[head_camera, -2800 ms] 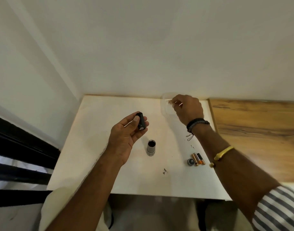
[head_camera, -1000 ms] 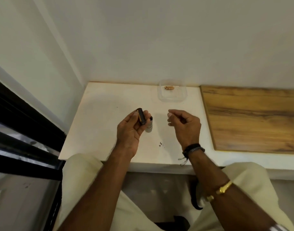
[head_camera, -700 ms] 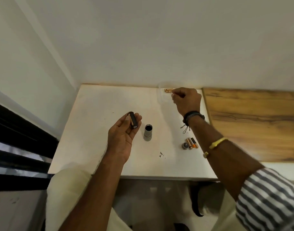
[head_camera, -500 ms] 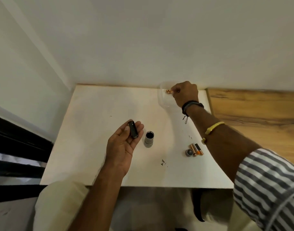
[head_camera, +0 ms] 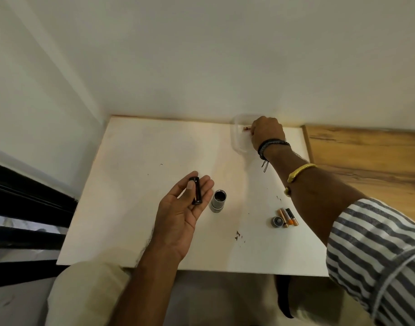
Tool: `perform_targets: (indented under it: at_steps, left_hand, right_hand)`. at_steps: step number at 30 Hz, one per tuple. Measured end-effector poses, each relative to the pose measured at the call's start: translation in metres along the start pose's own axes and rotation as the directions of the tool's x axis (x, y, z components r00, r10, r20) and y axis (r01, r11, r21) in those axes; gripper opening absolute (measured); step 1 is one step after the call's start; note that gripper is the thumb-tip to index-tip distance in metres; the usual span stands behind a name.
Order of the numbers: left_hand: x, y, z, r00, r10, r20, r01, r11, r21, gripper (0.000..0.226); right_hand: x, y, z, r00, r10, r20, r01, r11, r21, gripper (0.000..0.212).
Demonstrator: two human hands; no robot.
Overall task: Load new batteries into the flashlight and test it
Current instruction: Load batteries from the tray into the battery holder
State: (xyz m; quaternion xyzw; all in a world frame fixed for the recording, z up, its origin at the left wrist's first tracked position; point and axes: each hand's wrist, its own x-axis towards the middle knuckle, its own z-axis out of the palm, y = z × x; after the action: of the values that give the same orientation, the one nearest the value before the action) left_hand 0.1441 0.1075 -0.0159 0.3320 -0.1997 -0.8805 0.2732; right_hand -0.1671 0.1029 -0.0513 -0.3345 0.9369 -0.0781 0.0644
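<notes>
white table (head_camera: 136, 161): flashlight body (head_camera: 218, 200), cap (head_camera: 277, 222), batteries (head_camera: 288, 217), clear container (head_camera: 238, 142)

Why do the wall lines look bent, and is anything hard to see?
Head view: the wide-angle lens bows the wall corner and table edges; soft, even light, faint shadows; the clear container nearly vanishes against the white; the right hand hides its contents.

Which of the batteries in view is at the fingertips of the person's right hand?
The copper-coloured battery inside the clear container at the table's far edge, at the right hand. The other loose batteries lie untouched near the front, beside the round cap.
</notes>
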Motion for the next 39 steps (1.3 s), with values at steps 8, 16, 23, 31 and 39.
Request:
perform_targets:
  at_steps: [8, 16, 23, 31, 39]
  left_hand:
    - [-0.008, 0.004, -0.003, 0.998, 0.013, 0.054, -0.012, 1.0, -0.022, 0.036]
    - [-0.038, -0.01, 0.008, 0.994, -0.035, 0.106, 0.03, 0.999, 0.045, 0.033]
    - [-0.068, -0.048, 0.012, 0.993, -0.077, 0.088, 0.057, 0.977, 0.207, 0.034]
    - [-0.079, -0.063, 0.01, 0.985, -0.115, 0.126, 0.079, 0.961, 0.264, 0.039]
    - [-0.075, -0.063, 0.007, 0.989, -0.105, 0.104, 0.087, 0.982, 0.165, 0.044]
  right_hand:
    - [-0.031, -0.006, -0.017, 0.991, 0.018, -0.132, 0.019, 0.962, 0.273, 0.01]
    - [-0.165, -0.016, -0.056, 0.981, 0.095, -0.167, 0.072, 0.622, 0.78, 0.009]
    - [-0.279, -0.007, -0.056, 0.994, 0.086, -0.063, 0.033, 0.312, 0.95, 0.012]
    - [-0.311, 0.001, -0.045, 0.983, 0.018, -0.18, 0.152, 0.46, 0.875, 0.008]
    - [-0.313, 0.0, -0.036, 0.969, -0.031, -0.244, 0.228, 0.482, 0.846, 0.007]
